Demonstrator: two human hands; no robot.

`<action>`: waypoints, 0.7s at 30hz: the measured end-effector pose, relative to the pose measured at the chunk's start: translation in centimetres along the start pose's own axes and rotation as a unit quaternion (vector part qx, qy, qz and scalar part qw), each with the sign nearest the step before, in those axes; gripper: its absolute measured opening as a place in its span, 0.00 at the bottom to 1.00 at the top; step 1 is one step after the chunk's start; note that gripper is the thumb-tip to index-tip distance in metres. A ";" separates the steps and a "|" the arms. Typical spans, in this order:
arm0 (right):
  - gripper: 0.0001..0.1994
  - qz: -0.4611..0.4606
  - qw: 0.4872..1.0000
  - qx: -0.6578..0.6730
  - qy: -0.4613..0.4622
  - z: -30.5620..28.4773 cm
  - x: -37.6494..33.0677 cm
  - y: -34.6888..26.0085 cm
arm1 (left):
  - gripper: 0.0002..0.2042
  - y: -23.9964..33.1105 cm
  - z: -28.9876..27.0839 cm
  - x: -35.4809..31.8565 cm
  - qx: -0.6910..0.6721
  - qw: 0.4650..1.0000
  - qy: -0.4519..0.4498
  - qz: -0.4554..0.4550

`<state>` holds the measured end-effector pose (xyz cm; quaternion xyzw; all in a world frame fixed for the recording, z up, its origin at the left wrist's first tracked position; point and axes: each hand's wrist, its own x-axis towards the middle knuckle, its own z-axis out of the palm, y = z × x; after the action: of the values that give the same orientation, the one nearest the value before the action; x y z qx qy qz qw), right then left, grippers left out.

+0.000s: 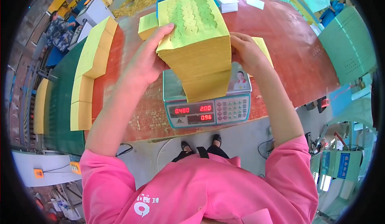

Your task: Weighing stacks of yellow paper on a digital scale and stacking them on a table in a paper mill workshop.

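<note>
1. The left hand (146, 59) grips the left edge of a thick stack of yellow paper sheets (198, 47), thumb laid over the top sheet and fingers curled beneath; the right hand (245, 52) is closed against the stack's right side, fingers wrapped round its edge.
2. A broad red-brown table (288, 43) fills the middle of the scene, its surface worn pale near the front rim.
3. A green bench (60, 107) runs along the table's left, bearing a row of yellow paper piles (90, 67) set end to end.
4. The held stack, its top sheet patterned with rows of scalloped cut-outs, rests over the platform of an electronic weighing scale (208, 103), held tilted and fanned at the lower edge.
5. The scale stands at the table's front edge, red digits lit on its display beside a keypad.
6. A smaller yellow bundle (147, 25) lies on the table just behind the left hand.
7. A white box (225, 1) sits at the table's far edge.
</note>
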<state>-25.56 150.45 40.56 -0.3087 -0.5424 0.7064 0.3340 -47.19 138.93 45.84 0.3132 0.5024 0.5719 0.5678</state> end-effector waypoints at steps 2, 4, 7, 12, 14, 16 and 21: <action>0.16 -0.003 1.000 0.004 0.006 -0.3 0.0 0.5 | 0.27 -0.1 0.0 -0.1 0.013 1.000 0.000 0.001; 0.16 0.006 1.000 -0.006 0.001 -0.9 0.0 0.8 | 0.27 0.0 0.3 -0.2 0.026 1.000 -0.003 0.002; 0.16 0.011 1.000 -0.011 0.004 -1.3 0.0 1.5 | 0.27 -0.2 0.5 -0.1 0.064 0.998 0.011 -0.020; 0.17 -0.010 0.999 -0.053 -0.006 -1.1 -0.2 2.0 | 0.31 -0.4 0.2 -0.3 0.093 0.995 0.029 0.011; 0.18 -0.088 0.983 -0.149 0.056 -0.5 0.0 2.3 | 0.29 -0.8 -0.5 -0.5 0.079 0.996 0.045 0.022; 0.22 -0.083 0.980 -0.172 0.047 -1.4 0.3 3.6 | 0.28 -1.7 -1.5 0.2 0.061 0.996 0.056 0.036; 0.31 -0.028 0.991 0.034 0.129 0.9 1.9 3.9 | 0.28 -8.2 -3.6 3.6 -0.041 0.989 0.061 0.131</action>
<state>-27.93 150.79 36.77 -0.3699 -0.4790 0.6690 0.4315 -48.35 140.34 36.37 0.3170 0.4671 0.6795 0.4686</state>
